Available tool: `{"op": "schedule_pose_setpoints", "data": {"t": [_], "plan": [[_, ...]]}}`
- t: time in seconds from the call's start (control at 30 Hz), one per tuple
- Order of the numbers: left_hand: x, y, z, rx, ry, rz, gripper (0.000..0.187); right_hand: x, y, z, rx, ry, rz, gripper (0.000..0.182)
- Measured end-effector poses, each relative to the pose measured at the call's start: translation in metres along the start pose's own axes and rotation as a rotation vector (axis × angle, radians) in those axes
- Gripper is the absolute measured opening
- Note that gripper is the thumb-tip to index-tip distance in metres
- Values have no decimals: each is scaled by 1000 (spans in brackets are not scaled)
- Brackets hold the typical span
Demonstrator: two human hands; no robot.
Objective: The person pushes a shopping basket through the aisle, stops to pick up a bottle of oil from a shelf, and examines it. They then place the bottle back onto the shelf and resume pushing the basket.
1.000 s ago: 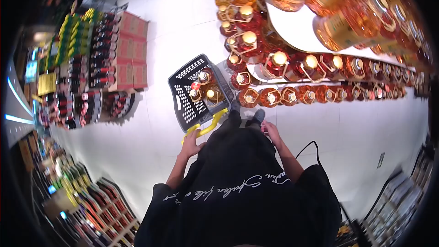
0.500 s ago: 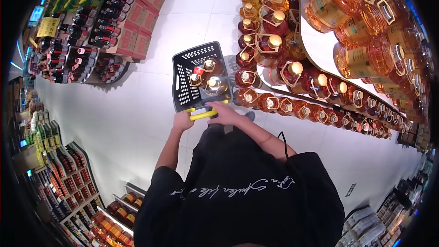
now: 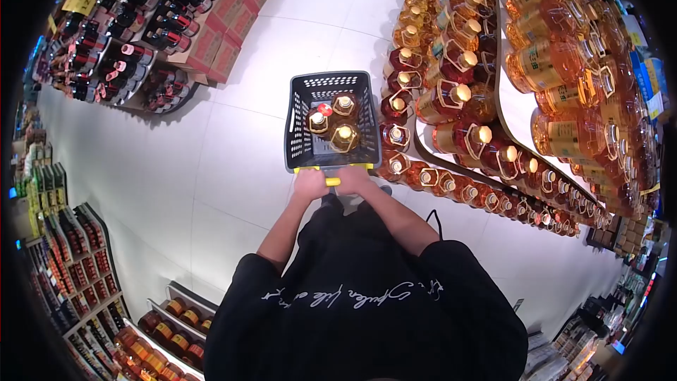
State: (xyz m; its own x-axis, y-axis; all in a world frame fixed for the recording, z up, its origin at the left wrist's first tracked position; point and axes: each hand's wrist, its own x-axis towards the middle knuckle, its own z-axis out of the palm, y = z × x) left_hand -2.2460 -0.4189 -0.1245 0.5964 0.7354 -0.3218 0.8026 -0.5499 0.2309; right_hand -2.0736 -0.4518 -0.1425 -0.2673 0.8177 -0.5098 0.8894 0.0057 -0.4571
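A black perforated shopping basket (image 3: 290,123) stands upright in front of me, its yellow handle (image 3: 333,182) on my side. Three large bottles of oil are inside: one at the back (image 3: 343,104), one at the left (image 3: 318,121) and one at the front right (image 3: 344,137). My left hand (image 3: 310,185) is closed around the left part of the handle. Round its right part my right hand (image 3: 352,180) is closed too. Both hands' fingertips are largely hidden under the handle.
Close on the right, a stepped display (image 3: 518,92) carries rows of large amber and red bottles. Stacked red-brown cartons (image 3: 236,17) and dark bottles (image 3: 173,39) stand at the upper left. Low shelves (image 3: 99,261) are at the lower left. Pale floor tiles (image 3: 240,134) show between them.
My right hand, which was loosely spread over the handle's right end, has closed on it. The basket now sits straighter and further right in view, and the displays have shifted with the view.
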Motion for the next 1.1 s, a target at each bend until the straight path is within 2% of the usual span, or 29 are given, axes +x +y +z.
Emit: {"op": "schedule_pose_setpoints", "data": {"t": [0.13, 0.23, 0.33, 0.43, 0.53, 0.63, 0.83, 0.97, 1.1], "plan": [[7, -2, -7, 23, 23, -88, 19, 3, -10, -9, -93, 88, 72, 28], [15, -7, -15, -48, 54, -118, 21, 4, -23, -4, -58, 340, 90, 29], [21, -12, -23, -81, 36, -101, 24, 9, -34, -10, -72, 331, 193, 31], [37, -19, -27, -89, 62, -105, 27, 25, -30, -27, -199, 232, 176, 39], [48, -22, -37, -110, 62, -108, 26, 40, -16, -31, -207, 215, 134, 37], [59, -26, -41, -112, 117, -112, 21, 48, -1, -31, -272, 382, -59, 27], [97, -29, -52, -115, 91, -150, 19, 71, 21, -55, -185, 477, -189, 15], [126, -34, -59, -95, 98, -110, 17, 81, 24, -94, -130, 290, -109, 12], [164, -48, -75, -69, 18, 11, 21, 104, 37, -120, -121, 287, -71, 15]]}}
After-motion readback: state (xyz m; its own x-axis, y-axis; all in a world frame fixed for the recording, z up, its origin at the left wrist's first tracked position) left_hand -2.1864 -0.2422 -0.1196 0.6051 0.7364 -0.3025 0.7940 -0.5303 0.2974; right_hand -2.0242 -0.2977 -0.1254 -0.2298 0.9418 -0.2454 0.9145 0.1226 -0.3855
